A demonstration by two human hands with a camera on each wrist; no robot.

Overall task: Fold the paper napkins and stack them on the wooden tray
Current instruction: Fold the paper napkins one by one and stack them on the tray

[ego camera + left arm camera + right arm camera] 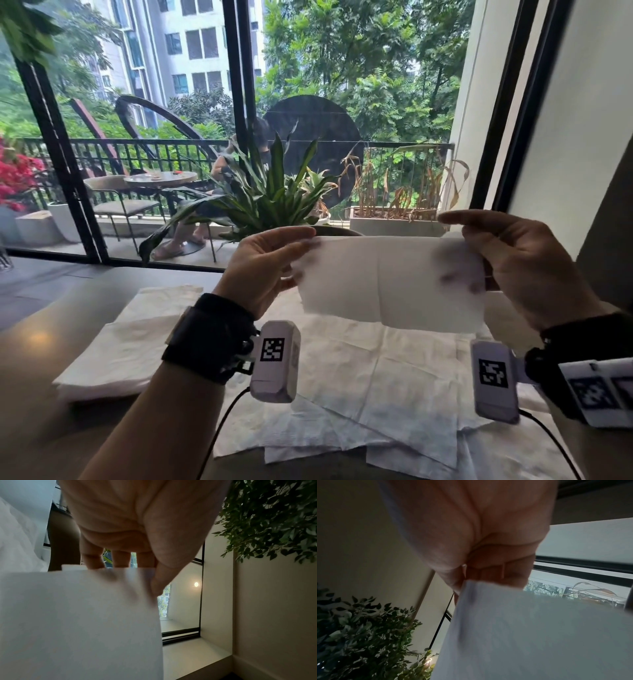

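A white paper napkin point(387, 277), folded into a long rectangle with a crease down its middle, hangs in the air above the table. My left hand point(274, 263) pinches its left end between thumb and fingers, and my right hand point(507, 260) pinches its right end. The left wrist view shows the napkin point(77, 622) under my thumb and fingers point(120, 559). The right wrist view shows the napkin point(530, 635) held at its top corner by my right hand point(479, 574). No wooden tray shows in any view.
Several unfolded white napkins point(359, 387) lie spread on the brown table point(41, 428) below my hands. A stack of folded napkins point(113, 356) sits at the left. A potted plant point(267, 202) and a large window stand beyond the table's far edge.
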